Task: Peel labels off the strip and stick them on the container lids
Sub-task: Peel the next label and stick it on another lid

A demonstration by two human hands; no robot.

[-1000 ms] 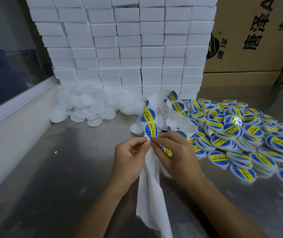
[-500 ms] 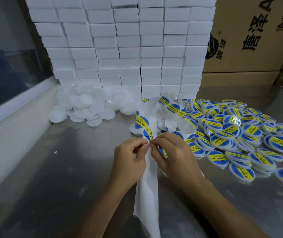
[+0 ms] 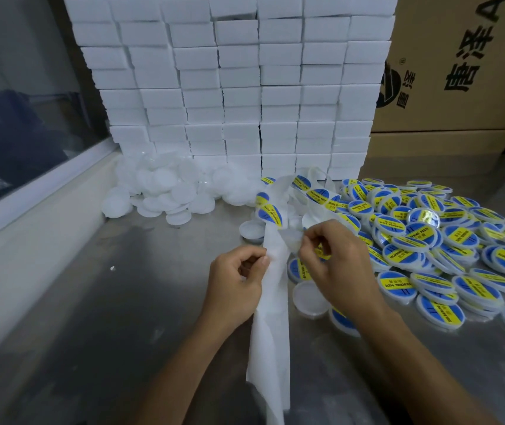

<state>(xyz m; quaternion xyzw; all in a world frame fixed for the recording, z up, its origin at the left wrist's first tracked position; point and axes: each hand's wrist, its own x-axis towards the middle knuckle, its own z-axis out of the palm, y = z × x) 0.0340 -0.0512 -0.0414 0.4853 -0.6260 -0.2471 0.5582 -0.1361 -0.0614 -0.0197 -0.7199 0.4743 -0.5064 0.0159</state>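
The label has just come free of the strip (image 3: 271, 289). A second ago both hands were pinched together on the backing with a blue-and-yellow sticker right at the fingertips; now they have drawn apart, and the patch of backing between them is bare white.

The left hand (image 3: 235, 286) stays closed on the strip's left edge, thumb and forefinger nipping it, and the spent backing hangs down from it toward the near edge of the table (image 3: 98, 317). The right hand (image 3: 335, 259) has moved right and a little farther away, fingers curled shut; a corner of the label (image 3: 321, 252) peeks yellow and blue from under them, so it seems to be held there, though most of it is hidden.

Above the hands the strip loops away, with more stickers on it (image 3: 268, 211). Just near-right of the right hand a blank lid (image 3: 310, 299) lies on the table, well placed for this label, I'd judge. The labelled lids (image 3: 429, 240) are heaped to the right; the unlabelled pile (image 3: 165, 191) sits far-left against the white boxes (image 3: 239, 87).
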